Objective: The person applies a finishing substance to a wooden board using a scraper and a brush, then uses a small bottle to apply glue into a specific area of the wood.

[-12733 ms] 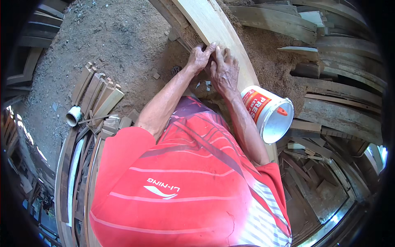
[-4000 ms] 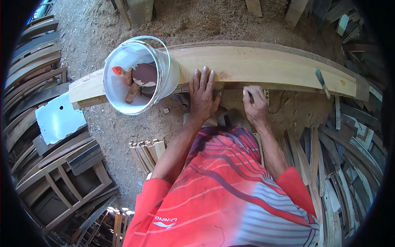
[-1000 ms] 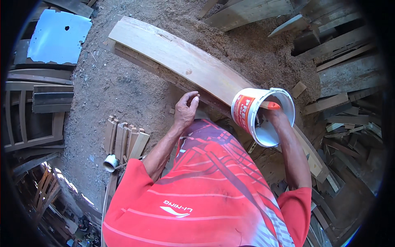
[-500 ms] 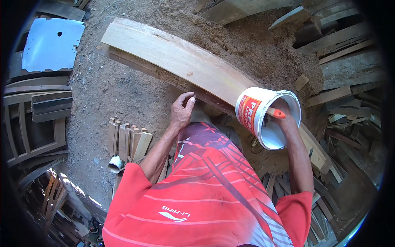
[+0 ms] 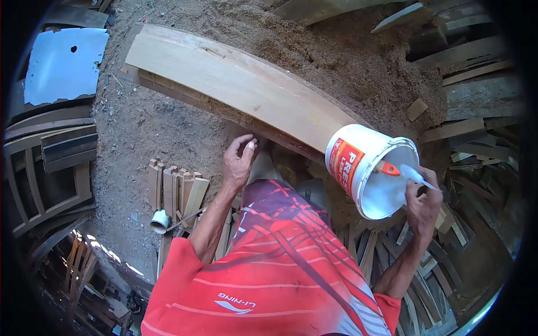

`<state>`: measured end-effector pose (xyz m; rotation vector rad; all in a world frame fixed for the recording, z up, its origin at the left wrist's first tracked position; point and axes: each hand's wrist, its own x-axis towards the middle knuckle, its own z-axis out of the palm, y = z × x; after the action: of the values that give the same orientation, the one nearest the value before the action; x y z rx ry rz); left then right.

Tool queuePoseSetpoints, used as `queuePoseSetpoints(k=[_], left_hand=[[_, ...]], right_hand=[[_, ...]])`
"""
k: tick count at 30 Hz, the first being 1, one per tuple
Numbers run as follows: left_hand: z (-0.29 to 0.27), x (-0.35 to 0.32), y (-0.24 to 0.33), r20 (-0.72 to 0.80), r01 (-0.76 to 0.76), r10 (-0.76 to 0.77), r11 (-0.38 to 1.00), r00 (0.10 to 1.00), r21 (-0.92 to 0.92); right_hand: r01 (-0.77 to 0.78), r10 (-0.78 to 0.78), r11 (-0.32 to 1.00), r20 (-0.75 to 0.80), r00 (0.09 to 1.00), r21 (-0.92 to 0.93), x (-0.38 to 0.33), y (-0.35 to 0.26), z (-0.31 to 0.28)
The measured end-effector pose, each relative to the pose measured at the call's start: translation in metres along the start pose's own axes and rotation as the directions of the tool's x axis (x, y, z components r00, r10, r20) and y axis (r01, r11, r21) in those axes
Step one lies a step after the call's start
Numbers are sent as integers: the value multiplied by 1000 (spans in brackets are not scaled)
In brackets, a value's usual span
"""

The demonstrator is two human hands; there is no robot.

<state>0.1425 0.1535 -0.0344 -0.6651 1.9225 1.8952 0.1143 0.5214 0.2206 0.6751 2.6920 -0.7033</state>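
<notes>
Head view: the right hand (image 5: 423, 207), toward 4 o'clock, has its thumb and fingers pinched around a white tapering object (image 5: 412, 175), blurred, with a thin point toward 4 o'clock. That grip sits at the 3 o'clock side of the mouth of a white plastic bucket (image 5: 343, 147) with a red label, and the held object overlaps the bucket's rim in view. A handle with an orange tip (image 5: 390, 169) leans inside the bucket, just beside the object at 9 o'clock.

The left hand (image 5: 240, 161), near the middle, has half-curled fingers with the thumb close to them; whether its grip has hold of anything, I cannot tell. Its fingertips are near the lower edge of a long pale plank (image 5: 224, 78), which runs from 10 o'clock toward the bucket, with darker timber (image 5: 193, 99) beneath.

Farther out, short wooden strips (image 5: 175, 187) lie between 8 and 9 o'clock, touching or close to a small white cylinder (image 5: 160, 221). A pale, ragged-edged sheet (image 5: 64, 70) lies at 10 o'clock, a wooden framed panel (image 5: 82, 182) at 9. Sawdust (image 5: 364, 73) spreads between 1 and 2 o'clock, a small wooden block (image 5: 417, 110) near 2.
</notes>
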Motion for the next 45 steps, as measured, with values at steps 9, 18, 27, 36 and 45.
queuePoseSetpoints(k=[9,18,27,36,45], left_hand=[[-6,50,34,-211,1,-36,986,977,-166],[-16,114,-7,-184,-1,-8,999,983,-51],[-11,98,18,-54,-16,0,960,999,-280],[-12,108,4,-233,-34,23,998,972,-43],[-14,105,11,1,51,-53,954,999,-296]], right_hand=[[366,-429,649,-76,900,667,-69,-73,36],[145,-415,743,280,866,654,-23,-80,176],[241,-409,828,253,877,506,7,-60,237],[212,-379,808,210,901,549,22,-57,250],[209,-369,761,145,918,614,26,-57,252]])
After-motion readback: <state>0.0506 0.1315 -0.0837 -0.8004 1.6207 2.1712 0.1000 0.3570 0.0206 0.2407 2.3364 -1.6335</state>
